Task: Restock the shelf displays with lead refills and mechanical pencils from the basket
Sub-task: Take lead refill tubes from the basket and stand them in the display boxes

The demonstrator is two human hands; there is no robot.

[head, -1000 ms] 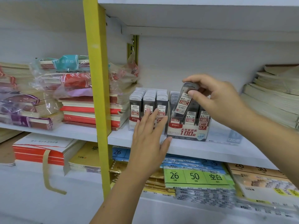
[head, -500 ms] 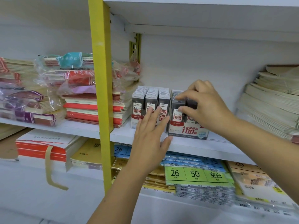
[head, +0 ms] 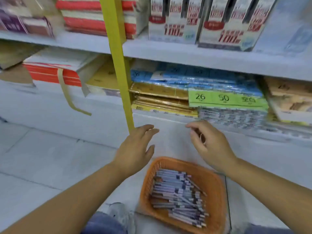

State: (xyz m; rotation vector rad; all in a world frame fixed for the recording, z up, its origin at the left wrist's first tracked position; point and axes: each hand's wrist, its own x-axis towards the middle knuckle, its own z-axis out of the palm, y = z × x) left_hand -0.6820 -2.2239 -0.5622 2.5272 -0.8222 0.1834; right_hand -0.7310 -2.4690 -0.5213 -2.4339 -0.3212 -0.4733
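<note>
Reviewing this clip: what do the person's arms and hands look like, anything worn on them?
Both the left hand and the right hand are bare: no gloves, and no rings or watch that I can make out. Both forearms are uncovered to the frame edge, with no sleeves in view. The picture is somewhat blurred, so fine marks cannot be ruled out.

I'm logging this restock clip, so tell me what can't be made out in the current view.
- Display boxes, head view: tops cut off by the upper edge, print blurred.
- Items in the orange basket: too blurred to tell refills from pencils.
- Right hand: curled fingers hide the palm; nothing visibly held.
</note>
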